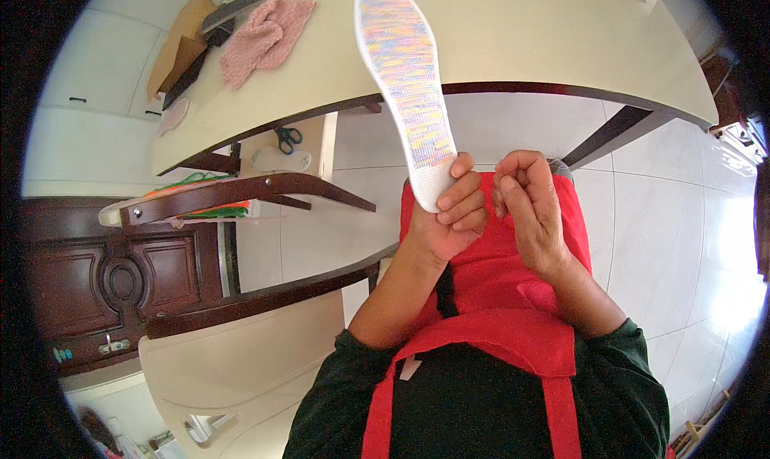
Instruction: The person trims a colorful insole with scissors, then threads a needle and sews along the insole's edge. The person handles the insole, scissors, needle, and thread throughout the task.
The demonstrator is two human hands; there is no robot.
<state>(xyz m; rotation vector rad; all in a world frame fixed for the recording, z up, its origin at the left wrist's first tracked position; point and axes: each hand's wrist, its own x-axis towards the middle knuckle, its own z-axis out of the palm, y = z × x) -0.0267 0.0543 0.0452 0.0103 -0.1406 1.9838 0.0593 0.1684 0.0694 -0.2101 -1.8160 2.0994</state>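
My left hand [454, 218] grips the white heel end of an insole [406, 68], which stands up away from me with its toe over the table. Its middle and toe part are covered in multicoloured stitching in yellow, pink, blue and purple; the rim and heel are white. Just to the right, my right hand [526, 203] is raised with thumb and fingers bent close together. Whether something thin, such as a needle or thread, lies between those fingertips cannot be made out. Both hands are above the red apron [499, 266] on my lap.
A pale table [541, 44] with a dark edge spans the front, bearing a pink cloth [264, 41] and an open cardboard box [180, 56]. Below, at left, scissors [288, 140] lie beside a pale insole [280, 158]. Chairs stand to the left, with orange and green strands [222, 209] by one.
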